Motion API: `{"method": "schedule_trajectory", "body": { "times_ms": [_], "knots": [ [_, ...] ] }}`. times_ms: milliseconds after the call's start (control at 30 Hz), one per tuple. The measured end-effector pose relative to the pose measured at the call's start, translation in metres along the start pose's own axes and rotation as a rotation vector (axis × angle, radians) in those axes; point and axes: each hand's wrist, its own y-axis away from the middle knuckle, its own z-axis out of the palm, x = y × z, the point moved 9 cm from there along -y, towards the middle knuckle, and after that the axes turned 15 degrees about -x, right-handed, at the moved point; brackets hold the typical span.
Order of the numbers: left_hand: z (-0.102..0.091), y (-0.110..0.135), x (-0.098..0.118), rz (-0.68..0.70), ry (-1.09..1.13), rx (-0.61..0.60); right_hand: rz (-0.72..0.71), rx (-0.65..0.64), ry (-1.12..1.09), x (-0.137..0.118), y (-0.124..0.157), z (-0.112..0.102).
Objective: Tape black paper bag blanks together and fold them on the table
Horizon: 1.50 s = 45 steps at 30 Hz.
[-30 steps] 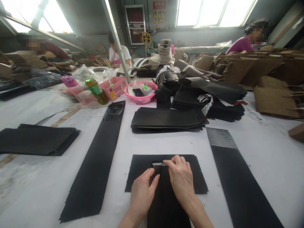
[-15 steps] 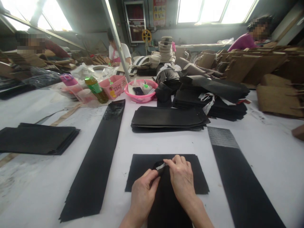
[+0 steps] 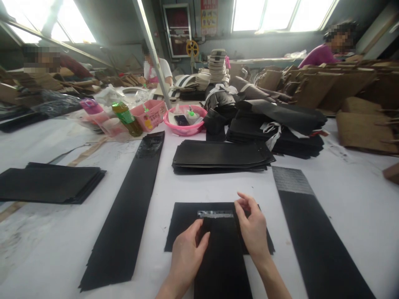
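A long black strip lies lengthwise in front of me over a wider black rectangular sheet. Along the strip's far end runs a shiny, greyish band. My left hand is at the strip's left edge, thumb and forefinger apart, the fingertips resting on or just over it. By the far right corner of the strip is my right hand, its fingers loosely bent and apart, seemingly touching the edge. Neither hand visibly grips anything.
Black strips in stacks lie left, right and ahead; another stack is far left. Behind stand a pink basin with a phone, a pink basket and a bottle. Several people sit beyond.
The strip's far end, curled up between both hands before, now lies flat with its shiny band showing. My right hand has moved right and let go; my left fingers have loosened.
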Motion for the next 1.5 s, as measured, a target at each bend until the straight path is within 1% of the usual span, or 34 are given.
{"method": "schedule_trajectory", "body": {
  "times_ms": [33, 67, 100, 167, 233, 300, 367, 500, 600, 900, 1133, 1500],
  "knots": [
    [0.0, 0.0, -0.001, -0.007, -0.011, 0.001, -0.017, 0.023, 0.046, -0.003, 0.003, -0.004],
    [0.0, -0.001, -0.001, -0.012, -0.021, 0.002, -0.043, 0.02, 0.112, -0.007, 0.007, -0.004],
    [0.001, -0.001, -0.002, -0.014, -0.03, 0.002, -0.074, -0.007, 0.18, -0.012, 0.012, 0.0],
    [0.001, -0.001, -0.003, -0.02, -0.046, 0.002, -0.13, -0.082, 0.299, -0.017, 0.024, 0.014],
    [0.002, -0.002, -0.004, -0.024, -0.052, 0.006, -0.179, -0.126, 0.396, -0.019, 0.037, 0.027],
    [0.002, -0.002, -0.006, -0.019, -0.012, 0.01, -0.223, -0.136, 0.465, -0.02, 0.046, 0.037],
    [0.001, -0.002, -0.008, -0.003, 0.07, 0.031, -0.252, -0.128, 0.508, -0.02, 0.05, 0.042],
    [-0.004, -0.004, -0.011, 0.024, 0.218, 0.079, -0.289, -0.095, 0.554, -0.023, 0.051, 0.043],
    [-0.005, -0.005, -0.015, 0.006, 0.255, 0.084, -0.303, -0.07, 0.586, -0.025, 0.051, 0.043],
    [-0.01, -0.009, -0.021, -0.051, 0.136, 0.094, -0.328, -0.043, 0.6, -0.025, 0.051, 0.043],
    [-0.012, -0.009, -0.018, -0.05, 0.155, 0.098, -0.324, -0.1, 0.618, -0.025, 0.051, 0.046],
    [-0.013, -0.011, -0.021, -0.064, 0.185, 0.092, -0.318, -0.12, 0.647, -0.022, 0.052, 0.048]
  ]
}}
